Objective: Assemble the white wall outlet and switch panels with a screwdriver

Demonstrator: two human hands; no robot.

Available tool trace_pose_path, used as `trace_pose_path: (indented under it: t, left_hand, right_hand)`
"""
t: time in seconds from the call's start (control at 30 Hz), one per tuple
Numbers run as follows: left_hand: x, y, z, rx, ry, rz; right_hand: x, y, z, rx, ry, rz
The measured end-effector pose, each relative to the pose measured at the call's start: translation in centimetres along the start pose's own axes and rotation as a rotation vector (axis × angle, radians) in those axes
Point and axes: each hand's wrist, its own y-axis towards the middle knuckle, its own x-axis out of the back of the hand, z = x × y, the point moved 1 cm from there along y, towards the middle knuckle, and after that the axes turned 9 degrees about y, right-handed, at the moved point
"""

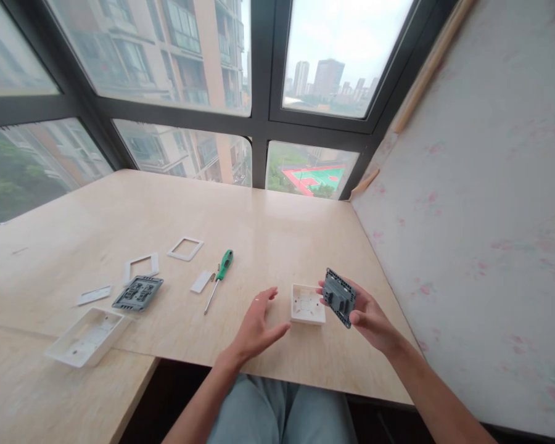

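Pale wooden tabletop [277,225] set below dark-framed windows [259,126], with a flower-patterned wall [481,209] along the right side. Grey module [339,297] held tilted above the table, to the right of a small white box [308,320] and partly over its edge in this view; blocky projections and a perforated rim are shown on the side in sight. It is clamped between thumb and fingers of the right hand [370,316]. Nothing is gripped by the left hand [255,327]: thumb and fingers are spread apart, just beside the small white box, which is set open side up between the hands. Whether it is touched cannot be told.

Further left, a green-handled screwdriver [226,264] is laid with its tip toward the near edge; a small white plate [200,282] and small screws [213,277] are scattered near it. Beyond these, two white frames [178,256] are seen lying flat, a second grey module [137,293] by the nearer one. At far left, a white strip [95,295] is placed above a longer white box [81,342], also open upward.
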Motion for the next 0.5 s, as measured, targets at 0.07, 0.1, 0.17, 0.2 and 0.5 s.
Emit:
trace_pose_path:
  t: [0.07, 0.1, 0.17, 0.2, 0.5]
  left_hand:
    - [-1.0, 1.2, -0.3, -0.079, 0.065, 0.094]
    - [-1.4, 1.9, -0.4, -0.107, 0.098, 0.140]
    - [-2.0, 2.9, -0.4, -0.136, 0.146, 0.209]
    - [-2.2, 3.3, -0.4, -0.137, 0.161, 0.228]
    - [-2.2, 2.5, -0.5, -0.145, 0.186, 0.201]
  right_hand:
    - [0.9, 0.1, -0.5, -0.007, -0.047, -0.010]
    - [1.4, 0.1, -0.8, -0.008, -0.087, -0.015]
    - [2.0, 0.3, -1.3, -0.009, -0.204, -0.029]
    - [2.2, 0.4, -1.5, -0.008, -0.278, -0.035]
    - [0.4, 1.4, -1.7, 0.067, -0.844, 0.189]
